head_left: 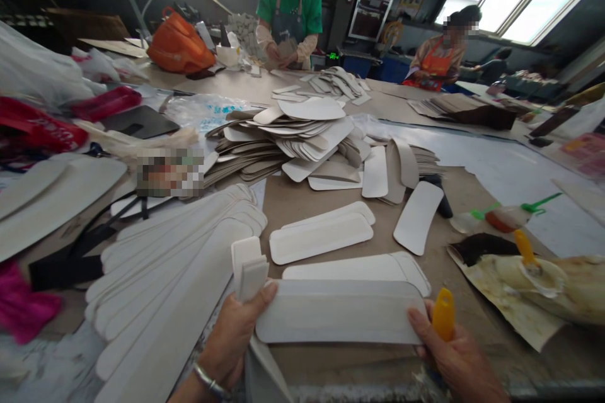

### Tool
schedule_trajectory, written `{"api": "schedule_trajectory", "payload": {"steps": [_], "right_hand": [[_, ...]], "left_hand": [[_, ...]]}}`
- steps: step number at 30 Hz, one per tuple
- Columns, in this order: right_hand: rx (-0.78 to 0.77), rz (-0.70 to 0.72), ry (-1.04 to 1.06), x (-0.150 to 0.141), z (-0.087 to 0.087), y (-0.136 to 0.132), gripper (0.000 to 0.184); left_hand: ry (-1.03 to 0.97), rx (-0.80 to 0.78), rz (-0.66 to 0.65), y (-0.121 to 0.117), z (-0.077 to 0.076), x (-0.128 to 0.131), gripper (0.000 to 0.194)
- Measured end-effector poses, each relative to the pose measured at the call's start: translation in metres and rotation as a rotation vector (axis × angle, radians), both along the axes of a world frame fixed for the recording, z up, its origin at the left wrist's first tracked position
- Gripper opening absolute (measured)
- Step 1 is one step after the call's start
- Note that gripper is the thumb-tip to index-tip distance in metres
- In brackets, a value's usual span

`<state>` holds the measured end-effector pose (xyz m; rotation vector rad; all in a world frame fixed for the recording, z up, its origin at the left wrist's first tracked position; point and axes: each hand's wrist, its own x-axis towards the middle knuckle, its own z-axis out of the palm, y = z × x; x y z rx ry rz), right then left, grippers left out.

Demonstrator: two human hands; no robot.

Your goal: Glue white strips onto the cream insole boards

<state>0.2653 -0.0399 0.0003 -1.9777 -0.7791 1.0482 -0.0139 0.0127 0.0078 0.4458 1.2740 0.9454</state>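
A long white board piece [340,312] with rounded corners is stretched level between my two hands. My left hand [231,334] is closed on its left end, with the thumb on top, and also grips several small off-white strips [250,267] that stick up. On the right end presses the thumb of my right hand [454,346], which also holds a tool by its yellow handle [443,313]; the tool's working end is hidden. Just behind lie similar white pieces [350,264]. A fanned row of longer white pieces [174,264] lies at the left.
A large heap of white and grey pieces [302,138] stands mid-table. At right are a yellow-handled tool in a stained plastic tub [534,274] and green-capped bottles [508,219]. Bags [42,126] crowd the left. Two people [289,19] work across the table.
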Motion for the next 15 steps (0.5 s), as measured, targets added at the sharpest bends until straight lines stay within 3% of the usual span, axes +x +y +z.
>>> {"api": "schedule_trajectory", "payload": {"steps": [4, 10, 15], "right_hand": [[0.049, -0.026, 0.019, -0.007, 0.001, -0.003, 0.043], [0.102, -0.023, 0.268, -0.017, 0.007, -0.002, 0.042], [0.1, -0.015, 0.211, -0.008, 0.002, 0.0, 0.043]], "left_hand": [[0.024, -0.007, 0.039, -0.002, -0.003, 0.0, 0.036], [-0.067, -0.202, 0.023, 0.001, 0.0, 0.001, 0.035], [0.183, -0.192, 0.007, 0.004, -0.004, -0.005, 0.037]]}}
